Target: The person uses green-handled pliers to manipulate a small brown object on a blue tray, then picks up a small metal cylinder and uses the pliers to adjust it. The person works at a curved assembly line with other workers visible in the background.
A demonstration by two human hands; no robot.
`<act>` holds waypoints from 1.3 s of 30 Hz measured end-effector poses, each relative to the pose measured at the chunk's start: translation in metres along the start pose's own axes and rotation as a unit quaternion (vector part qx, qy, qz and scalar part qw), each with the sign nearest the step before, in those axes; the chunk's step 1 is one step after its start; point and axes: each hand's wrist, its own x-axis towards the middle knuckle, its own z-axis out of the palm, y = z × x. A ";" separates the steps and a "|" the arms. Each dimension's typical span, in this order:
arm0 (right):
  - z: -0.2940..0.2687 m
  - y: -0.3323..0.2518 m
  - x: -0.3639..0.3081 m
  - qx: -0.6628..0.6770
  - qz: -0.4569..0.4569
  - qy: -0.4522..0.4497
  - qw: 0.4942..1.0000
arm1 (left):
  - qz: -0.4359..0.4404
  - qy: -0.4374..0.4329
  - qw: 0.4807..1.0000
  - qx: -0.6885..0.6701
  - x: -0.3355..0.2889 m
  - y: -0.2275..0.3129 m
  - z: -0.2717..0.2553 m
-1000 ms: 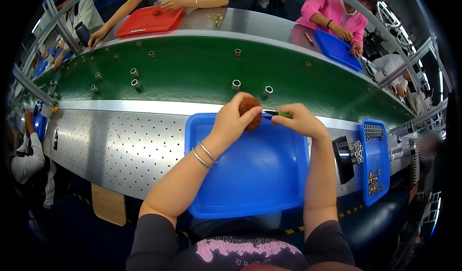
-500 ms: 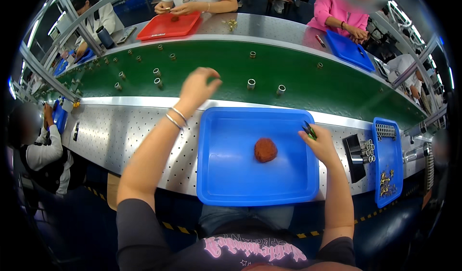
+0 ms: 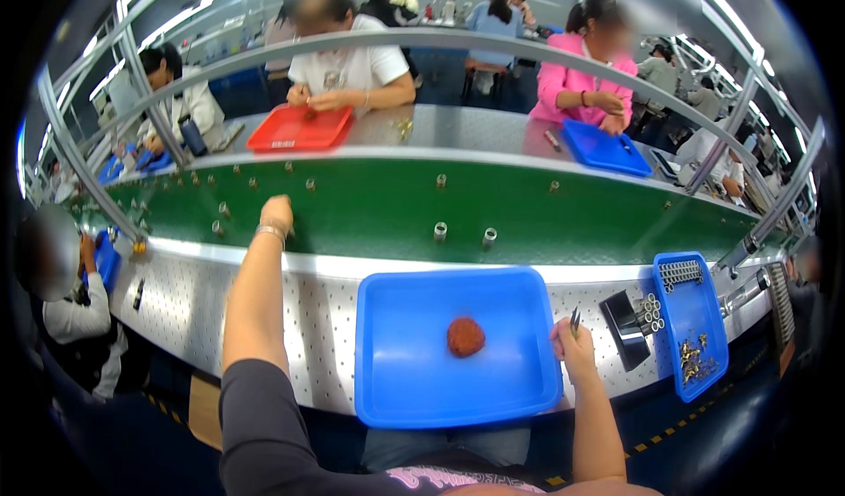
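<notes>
My left hand (image 3: 278, 213) reaches far over the green conveyor belt (image 3: 378, 214), its fingers curled down and closed. What they grip, if anything, is hidden behind the hand. Small metal cylinders stand near it, such as a metal sleeve (image 3: 224, 208) on its left. In my right hand (image 3: 574, 348), by the right rim of a large blue tray (image 3: 414, 390), is a pair of dark tweezers (image 3: 576, 321), tips pointing up. A round reddish-brown lump (image 3: 465, 337) lies in that tray.
To the right are a black stand (image 3: 626, 330), several metal rings (image 3: 650, 314) and a smaller blue tray (image 3: 695, 315) with sleeves and brass-coloured bits. Across the belt, people work at a red tray (image 3: 304, 130) and a blue tray (image 3: 606, 148). A metal rail (image 3: 422, 40) crosses above.
My left hand has moved left and farther out, down among the sleeves on the belt, its fingers closing. The view has tilted up. The tweezers remain in my right hand.
</notes>
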 end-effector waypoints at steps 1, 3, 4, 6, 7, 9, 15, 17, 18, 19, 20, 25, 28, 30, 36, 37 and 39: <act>0.001 -0.006 -0.001 -0.002 -0.001 0.002 1.000 | -0.007 0.011 1.000 -0.017 0.004 0.002 0.002; 0.001 -0.012 -0.007 -0.014 -0.004 -0.013 1.000 | -0.013 0.032 0.999 -0.015 0.007 0.005 0.000; 0.003 -0.015 -0.009 -0.018 -0.012 -0.014 1.000 | -0.029 0.022 0.999 -0.010 0.005 0.008 -0.004; 0.011 -0.023 -0.012 -0.035 -0.011 -0.029 0.999 | -0.060 0.017 0.997 -0.046 0.001 0.009 -0.010; 0.012 -0.026 -0.012 -0.058 -0.043 -0.029 0.997 | -0.061 0.059 0.995 -0.059 -0.003 0.014 -0.016; 0.016 -0.028 -0.017 -0.099 -0.098 -0.031 0.990 | -0.028 0.144 0.985 -0.095 -0.012 0.020 -0.029; 0.042 -0.043 -0.024 -0.252 -0.115 -0.058 0.959 | 0.128 0.021 0.925 -0.357 -0.100 0.113 -0.087; 0.054 -0.049 -0.027 -0.266 -0.136 -0.074 0.952 | 0.167 -0.056 0.882 -0.436 -0.140 0.144 -0.100; 0.060 -0.050 -0.025 -0.271 -0.155 -0.084 0.946 | 0.188 -0.093 0.874 -0.439 -0.165 0.159 -0.109; 0.066 -0.049 -0.026 -0.260 -0.188 -0.087 0.943 | 0.215 -0.138 0.852 -0.457 -0.192 0.176 -0.118; 0.072 -0.048 -0.027 -0.250 -0.220 -0.088 0.939 | 0.242 -0.183 0.825 -0.477 -0.215 0.193 -0.127; 0.085 -0.046 -0.042 -0.297 -0.275 -0.134 0.905 | 0.357 -0.256 0.783 -0.442 -0.280 0.237 -0.150; 0.082 -0.040 -0.050 -0.320 -0.261 -0.143 0.900 | 0.352 -0.285 0.780 -0.432 -0.291 0.245 -0.152; 0.077 -0.036 -0.052 -0.344 -0.259 -0.156 0.889 | 0.364 -0.303 0.772 -0.424 -0.295 0.247 -0.144; 0.055 -0.025 -0.055 -0.336 -0.215 -0.152 0.904 | 0.338 -0.309 0.749 -0.480 -0.300 0.256 -0.133; 0.051 -0.024 -0.055 -0.317 -0.212 -0.126 0.916 | 0.320 -0.284 0.749 -0.506 -0.295 0.258 -0.128; 0.041 -0.029 -0.055 -0.222 -0.132 -0.075 0.963 | 0.368 -0.180 0.791 -0.455 -0.278 0.264 -0.128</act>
